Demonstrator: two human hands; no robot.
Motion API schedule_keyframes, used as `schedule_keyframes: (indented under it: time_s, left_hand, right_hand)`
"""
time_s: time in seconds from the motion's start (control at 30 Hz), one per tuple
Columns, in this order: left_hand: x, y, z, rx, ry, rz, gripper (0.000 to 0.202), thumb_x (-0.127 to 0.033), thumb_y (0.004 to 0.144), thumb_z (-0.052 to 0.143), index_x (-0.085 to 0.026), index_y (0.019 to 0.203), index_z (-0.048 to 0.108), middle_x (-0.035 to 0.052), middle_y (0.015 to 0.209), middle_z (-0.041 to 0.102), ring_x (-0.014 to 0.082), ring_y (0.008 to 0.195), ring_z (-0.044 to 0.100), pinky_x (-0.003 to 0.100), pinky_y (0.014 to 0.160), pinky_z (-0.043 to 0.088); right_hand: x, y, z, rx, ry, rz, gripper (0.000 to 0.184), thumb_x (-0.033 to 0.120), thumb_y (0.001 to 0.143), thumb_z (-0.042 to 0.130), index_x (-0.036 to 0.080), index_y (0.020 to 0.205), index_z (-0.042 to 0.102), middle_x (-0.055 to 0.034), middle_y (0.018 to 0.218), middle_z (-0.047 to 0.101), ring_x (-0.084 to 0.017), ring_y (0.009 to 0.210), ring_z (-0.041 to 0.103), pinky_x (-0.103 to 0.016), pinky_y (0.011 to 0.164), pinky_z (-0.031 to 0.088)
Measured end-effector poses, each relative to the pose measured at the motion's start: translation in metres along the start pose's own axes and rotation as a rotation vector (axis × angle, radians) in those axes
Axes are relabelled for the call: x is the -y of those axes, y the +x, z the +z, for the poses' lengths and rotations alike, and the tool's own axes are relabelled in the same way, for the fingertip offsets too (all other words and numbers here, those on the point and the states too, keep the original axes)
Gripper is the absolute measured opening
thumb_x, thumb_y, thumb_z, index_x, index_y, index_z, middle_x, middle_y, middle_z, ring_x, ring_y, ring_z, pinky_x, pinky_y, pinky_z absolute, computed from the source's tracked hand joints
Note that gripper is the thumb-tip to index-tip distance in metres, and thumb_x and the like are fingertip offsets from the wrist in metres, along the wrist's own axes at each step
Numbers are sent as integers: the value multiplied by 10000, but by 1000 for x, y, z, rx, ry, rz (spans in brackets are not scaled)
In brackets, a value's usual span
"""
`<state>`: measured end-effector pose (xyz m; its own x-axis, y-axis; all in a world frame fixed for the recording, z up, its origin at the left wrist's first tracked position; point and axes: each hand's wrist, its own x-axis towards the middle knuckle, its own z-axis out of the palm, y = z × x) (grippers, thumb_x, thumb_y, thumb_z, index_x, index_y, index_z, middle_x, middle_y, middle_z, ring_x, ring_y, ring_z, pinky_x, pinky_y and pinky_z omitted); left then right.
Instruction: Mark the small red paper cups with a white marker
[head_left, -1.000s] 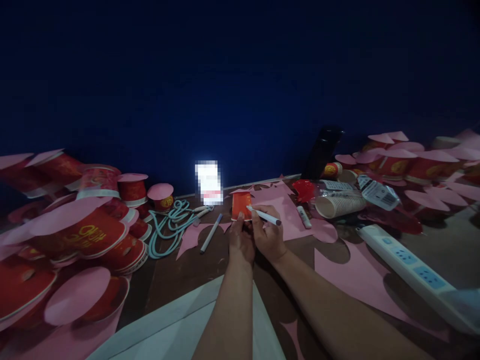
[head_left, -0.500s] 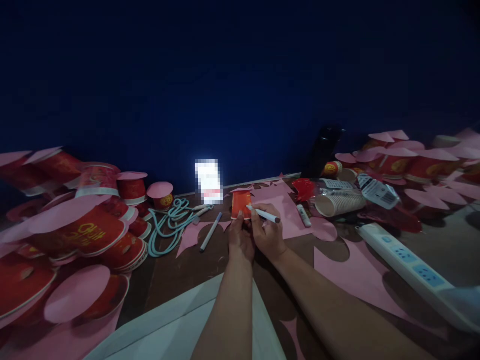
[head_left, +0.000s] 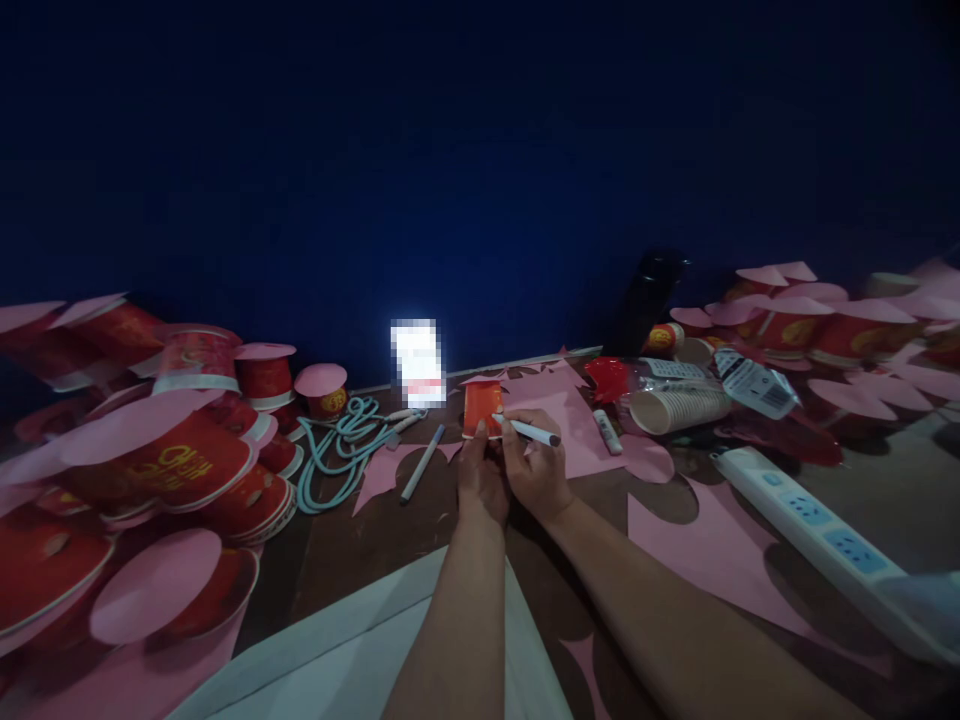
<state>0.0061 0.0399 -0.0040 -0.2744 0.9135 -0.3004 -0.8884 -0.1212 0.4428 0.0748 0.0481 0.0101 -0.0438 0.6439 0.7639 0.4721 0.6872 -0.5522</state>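
Note:
A small red paper cup (head_left: 481, 407) stands upside down on pink paper (head_left: 562, 420) at the middle of the dark table. My left hand (head_left: 480, 478) grips the cup's near side with thumb and fingers closed on it. My right hand (head_left: 534, 470) pinches a white marker pen (head_left: 529, 431), its tip touching the cup's lower right edge. Both forearms reach in from the bottom of the view.
Red cups with pink paper lids are heaped at the left (head_left: 142, 450) and back right (head_left: 795, 320). A teal cord (head_left: 337, 450), a second pen (head_left: 422, 463), a glue stick (head_left: 606, 433), a sleeve of stacked cups (head_left: 679, 408) and a white power strip (head_left: 810, 520) lie around. A bright phone screen (head_left: 417, 362) leans on the blue wall.

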Motion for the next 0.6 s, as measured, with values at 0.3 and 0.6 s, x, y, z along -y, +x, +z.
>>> schedule_keyframes:
  time_s: [0.3,0.6]
  left_hand:
    - [2,0,0,11,-32,9,185,-263,747,668,-127,869,637,-1,644,604,107,622,602,212,613,450]
    - [3,2,-3,10,-28,15,164,-251,743,676,-130,843,632,-10,635,596,90,597,581,204,611,444]
  right_hand:
    - [-1,1,1,-14,5,-16,119,238,873,506,189,931,597,-72,890,654,-198,887,602,-389,825,473]
    - [0,0,0,-37,44,21,145,241,869,514,195,968,609,-81,916,653,-203,883,607,-394,828,481]
